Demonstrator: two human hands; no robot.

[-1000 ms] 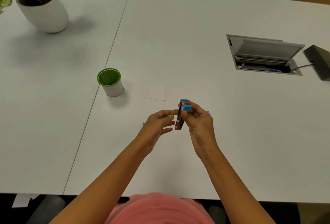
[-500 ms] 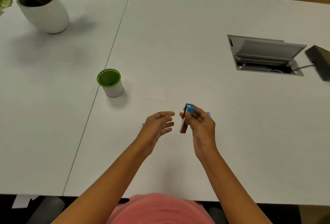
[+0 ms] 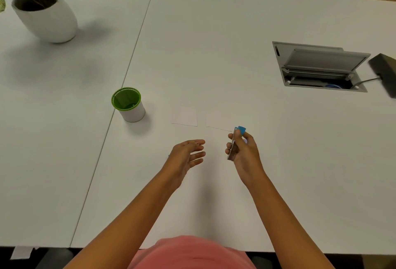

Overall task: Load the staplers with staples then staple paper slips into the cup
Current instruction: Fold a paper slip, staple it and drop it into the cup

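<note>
My right hand [image 3: 244, 150] grips a small stapler [image 3: 235, 142], blue at its top end and metal along its side, held upright above the white table. My left hand [image 3: 188, 154] hovers a short way to the left of it, fingers spread, holding nothing. Two white paper slips [image 3: 186, 117] [image 3: 216, 122] lie flat on the table just beyond my hands. A white cup with a green rim [image 3: 128, 104] stands to the left of the slips. Something small and blue peeks out behind each hand; I cannot tell what these are.
A potted plant in a white pot [image 3: 47, 18] stands at the far left. An open cable hatch [image 3: 319, 67] is set into the table at the right, with a dark box [image 3: 385, 71] beside it. A seam [image 3: 132, 52] divides the two tabletops.
My hands have drawn apart: the left let go of the stapler and opened, and the right carried the stapler to the right. The stapler's blue top has shut.
</note>
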